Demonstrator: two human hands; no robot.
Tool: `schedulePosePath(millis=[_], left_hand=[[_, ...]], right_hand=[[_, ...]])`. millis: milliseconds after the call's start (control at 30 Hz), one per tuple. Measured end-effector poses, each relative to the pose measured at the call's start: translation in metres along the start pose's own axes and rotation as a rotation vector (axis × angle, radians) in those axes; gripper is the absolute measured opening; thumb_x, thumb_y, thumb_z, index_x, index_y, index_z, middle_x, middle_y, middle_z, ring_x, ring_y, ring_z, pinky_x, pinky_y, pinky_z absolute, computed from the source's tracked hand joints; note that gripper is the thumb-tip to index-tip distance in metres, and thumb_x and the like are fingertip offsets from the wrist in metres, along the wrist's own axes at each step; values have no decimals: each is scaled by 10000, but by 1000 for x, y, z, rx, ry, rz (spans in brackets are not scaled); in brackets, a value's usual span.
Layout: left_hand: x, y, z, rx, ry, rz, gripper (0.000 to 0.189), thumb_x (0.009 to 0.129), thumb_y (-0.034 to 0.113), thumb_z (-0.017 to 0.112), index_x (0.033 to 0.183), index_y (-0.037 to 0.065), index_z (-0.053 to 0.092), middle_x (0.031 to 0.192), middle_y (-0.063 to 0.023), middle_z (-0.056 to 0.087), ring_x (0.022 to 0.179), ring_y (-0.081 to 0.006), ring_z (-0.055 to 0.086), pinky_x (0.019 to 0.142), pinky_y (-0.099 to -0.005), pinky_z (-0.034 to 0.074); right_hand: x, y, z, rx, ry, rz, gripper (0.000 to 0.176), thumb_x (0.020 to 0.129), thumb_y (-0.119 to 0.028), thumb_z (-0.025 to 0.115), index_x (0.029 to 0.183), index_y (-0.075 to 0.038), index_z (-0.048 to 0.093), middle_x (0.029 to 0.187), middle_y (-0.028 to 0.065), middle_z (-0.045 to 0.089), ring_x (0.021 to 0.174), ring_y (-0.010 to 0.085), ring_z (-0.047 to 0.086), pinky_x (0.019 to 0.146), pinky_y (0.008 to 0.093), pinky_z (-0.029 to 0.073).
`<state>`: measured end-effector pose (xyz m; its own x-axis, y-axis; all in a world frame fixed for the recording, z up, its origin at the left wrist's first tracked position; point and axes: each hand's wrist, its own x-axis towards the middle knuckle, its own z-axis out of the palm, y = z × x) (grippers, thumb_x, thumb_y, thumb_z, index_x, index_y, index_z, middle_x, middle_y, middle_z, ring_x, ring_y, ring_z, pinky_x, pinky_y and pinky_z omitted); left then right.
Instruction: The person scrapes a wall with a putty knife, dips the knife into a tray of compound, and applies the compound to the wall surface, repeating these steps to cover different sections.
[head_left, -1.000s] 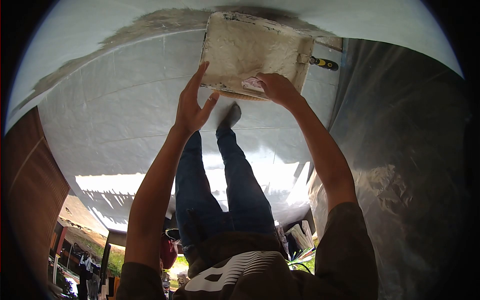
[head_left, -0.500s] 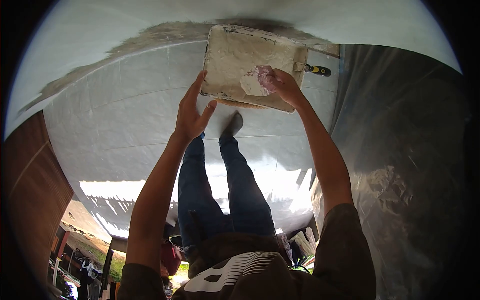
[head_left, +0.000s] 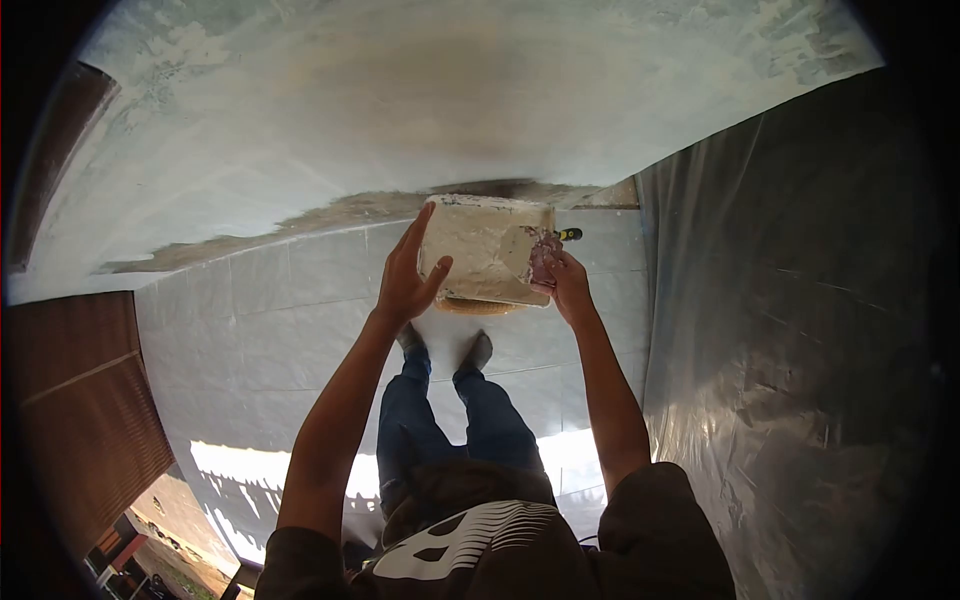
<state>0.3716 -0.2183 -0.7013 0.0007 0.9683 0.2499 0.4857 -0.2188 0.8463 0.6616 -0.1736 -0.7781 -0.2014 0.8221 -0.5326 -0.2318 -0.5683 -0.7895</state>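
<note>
A rectangular tray (head_left: 480, 225) coated with off-white paste lies in front of me, over a yellowish rounded rim (head_left: 480, 306) showing below its near edge. My left hand (head_left: 408, 275) is at the tray's left side, fingers stretched along the edge and thumb spread apart over the near corner. My right hand (head_left: 572, 285) is closed on a flat pinkish piece (head_left: 543, 262) smeared with paste, at the tray's right edge. Beyond that edge sticks out a black and yellow handle (head_left: 570, 235); the rest of that tool is hidden.
A pale, patchily coated wall (head_left: 450, 110) rises just behind the tray. Grey sheeting (head_left: 300, 300) covers the floor, and clear plastic (head_left: 760, 330) hangs along the right. A brown ribbed panel (head_left: 85, 380) stands at left. My feet (head_left: 477, 350) are close to the tray.
The view has tilted up, showing more wall. My right hand has moved the pinkish piece from over the paste to the tray's right edge. My left thumb now overlaps the tray.
</note>
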Motion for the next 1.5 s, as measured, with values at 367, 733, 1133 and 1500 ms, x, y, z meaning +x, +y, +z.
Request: schedulePosePath(millis=[367,733,1133,1500], left_hand=[[78,130,-49,90,54,284,765,914,266,656,1543,45,280,1531,-213,407,1402,-415,396,1142,-477,359],[130,223,-95,99,139,554,771,886,158,665,1539,22,279,1523,-233,408,1405,-410,396,1155,-452,341],[174,306,-143,104,215,786,804,848,130,668,1540,14,276,1545,-204,392,1419,-387,390,1163,-441,333],[257,411,-262,224,361,1168,753,900,247,650,1525,6,305,1530,-207,413,1409,-383,408,1150,-452,349]], right_hand=[[-75,-72,35,236,-74,-154,234,945,-132,672,1156,-71,592,966,34,682,814,136,681,695,308,602],[-119,-156,59,348,-341,-305,232,965,-105,625,1184,-69,556,948,15,650,781,110,654,678,287,593],[-127,-242,87,364,-392,-436,244,965,-62,564,1207,-39,542,919,34,642,759,135,675,688,326,650],[-193,-459,198,300,-454,-1028,398,935,27,547,1327,-32,512,1063,85,678,852,138,711,773,362,658]])
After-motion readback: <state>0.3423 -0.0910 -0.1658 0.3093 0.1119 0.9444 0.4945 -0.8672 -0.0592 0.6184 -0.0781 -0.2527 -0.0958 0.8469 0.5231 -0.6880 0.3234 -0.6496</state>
